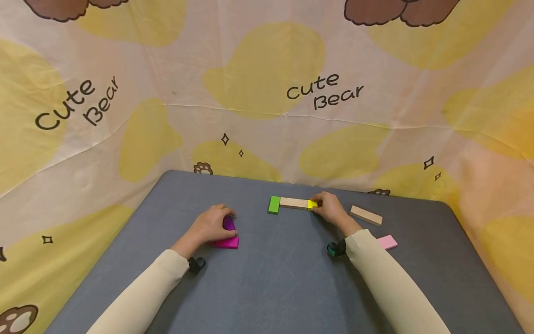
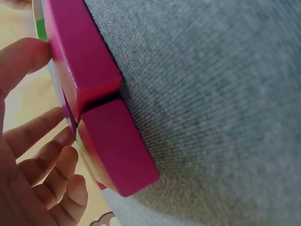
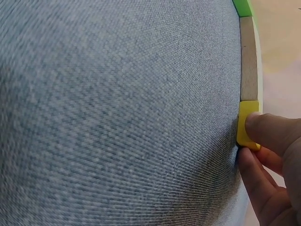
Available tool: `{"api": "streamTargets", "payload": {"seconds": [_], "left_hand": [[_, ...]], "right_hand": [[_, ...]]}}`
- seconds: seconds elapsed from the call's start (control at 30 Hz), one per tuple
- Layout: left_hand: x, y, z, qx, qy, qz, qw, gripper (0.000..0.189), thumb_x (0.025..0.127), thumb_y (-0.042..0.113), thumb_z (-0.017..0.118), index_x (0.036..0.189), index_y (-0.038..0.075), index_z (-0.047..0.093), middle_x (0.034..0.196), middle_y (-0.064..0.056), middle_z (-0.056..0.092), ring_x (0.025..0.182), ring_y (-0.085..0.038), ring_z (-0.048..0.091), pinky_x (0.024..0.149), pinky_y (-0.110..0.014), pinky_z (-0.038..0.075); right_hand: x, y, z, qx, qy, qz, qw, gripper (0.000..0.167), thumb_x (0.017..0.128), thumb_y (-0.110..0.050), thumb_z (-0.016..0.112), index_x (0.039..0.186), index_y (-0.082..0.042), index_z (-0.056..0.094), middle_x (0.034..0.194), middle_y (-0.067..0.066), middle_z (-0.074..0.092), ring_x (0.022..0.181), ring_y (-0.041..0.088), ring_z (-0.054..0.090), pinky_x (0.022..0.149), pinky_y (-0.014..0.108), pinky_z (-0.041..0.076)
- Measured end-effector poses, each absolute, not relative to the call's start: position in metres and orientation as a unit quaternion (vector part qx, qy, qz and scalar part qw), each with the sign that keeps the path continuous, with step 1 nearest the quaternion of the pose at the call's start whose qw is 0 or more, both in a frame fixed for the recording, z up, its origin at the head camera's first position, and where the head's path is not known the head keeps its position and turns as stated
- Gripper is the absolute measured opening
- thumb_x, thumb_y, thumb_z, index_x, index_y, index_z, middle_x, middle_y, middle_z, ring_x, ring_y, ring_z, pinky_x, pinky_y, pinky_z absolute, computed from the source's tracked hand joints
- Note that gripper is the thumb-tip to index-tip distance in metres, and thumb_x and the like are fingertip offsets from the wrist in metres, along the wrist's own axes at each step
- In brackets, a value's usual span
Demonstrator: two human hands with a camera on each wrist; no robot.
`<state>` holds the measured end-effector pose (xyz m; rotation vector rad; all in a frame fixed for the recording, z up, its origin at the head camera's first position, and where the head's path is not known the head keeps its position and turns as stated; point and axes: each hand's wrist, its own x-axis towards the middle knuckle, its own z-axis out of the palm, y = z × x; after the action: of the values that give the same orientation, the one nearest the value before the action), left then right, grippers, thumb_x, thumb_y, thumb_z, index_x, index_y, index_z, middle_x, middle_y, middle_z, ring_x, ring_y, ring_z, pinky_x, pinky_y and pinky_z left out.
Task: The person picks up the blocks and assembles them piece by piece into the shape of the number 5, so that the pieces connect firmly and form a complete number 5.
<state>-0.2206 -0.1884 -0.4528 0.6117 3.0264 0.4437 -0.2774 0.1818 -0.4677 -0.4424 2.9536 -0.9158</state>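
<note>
My left hand (image 1: 210, 226) rests over a purple block (image 1: 229, 223) and a magenta block (image 1: 227, 243). In the left wrist view its thumb (image 2: 28, 59) touches the magenta block (image 2: 84, 52), while the other fingers curve loosely beside it; another magenta end face (image 2: 122, 146) adjoins. My right hand (image 1: 331, 208) pinches a small yellow block (image 1: 311, 204), the thumb on its face and fingertips at its end. That yellow block (image 3: 247, 108) meets a plain wooden block (image 3: 249, 56), whose other end meets a green block (image 1: 274, 205) standing crosswise.
A second plain wooden block (image 1: 366, 215) lies right of my right hand. A pink block (image 1: 388, 241) is partly covered by the right sleeve (image 1: 388, 278). The grey tabletop (image 1: 267, 287) ends at a yellow-patterned cloth backdrop (image 1: 258, 69).
</note>
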Motion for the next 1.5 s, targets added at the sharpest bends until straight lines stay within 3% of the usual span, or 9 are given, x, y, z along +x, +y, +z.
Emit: {"api": "streamTargets", "payload": {"seconds": [0.37,0.73,1.17,1.5], "left_hand": [[-0.224,-0.189,-0.453,0.194,0.97,0.147,0.017,0.048,0.07,0.039,0.077,0.107,0.009,0.07,0.103,-0.007,0.065,0.094,-0.023,0.058,0.082,-0.041,0.051],[-0.23,-0.169,-0.455,0.247,0.958,0.145,-0.021,0.049,0.066,0.045,0.078,0.104,0.015,0.073,0.104,-0.001,0.069,0.098,-0.019,0.057,0.075,-0.035,0.052],[-0.241,-0.113,-0.451,0.295,0.941,0.164,0.022,0.051,0.07,0.041,0.077,0.112,0.013,0.07,0.101,0.001,0.062,0.087,-0.013,0.055,0.071,-0.029,0.05],[-0.245,-0.087,-0.456,0.318,0.937,0.138,0.034,0.052,0.07,0.039,0.078,0.114,0.013,0.068,0.111,-0.002,0.063,0.096,-0.016,0.056,0.076,-0.031,0.052]], "right_hand": [[-0.277,0.182,-0.467,-0.142,0.946,-0.291,0.01,0.026,0.085,-0.003,0.068,0.11,0.005,0.069,0.096,0.017,0.062,0.08,0.025,0.055,0.073,0.038,0.049],[-0.275,0.182,-0.468,-0.141,0.943,-0.302,0.007,0.026,0.086,-0.002,0.067,0.11,0.005,0.069,0.102,0.02,0.063,0.089,0.03,0.061,0.079,0.043,0.052],[-0.277,0.182,-0.469,-0.139,0.946,-0.294,0.006,0.026,0.085,-0.003,0.068,0.111,0.004,0.069,0.1,0.018,0.062,0.087,0.028,0.06,0.08,0.042,0.052],[-0.278,0.184,-0.473,-0.142,0.946,-0.291,0.001,0.025,0.086,-0.003,0.068,0.11,0.002,0.07,0.1,0.017,0.063,0.087,0.027,0.059,0.08,0.042,0.051]]}}
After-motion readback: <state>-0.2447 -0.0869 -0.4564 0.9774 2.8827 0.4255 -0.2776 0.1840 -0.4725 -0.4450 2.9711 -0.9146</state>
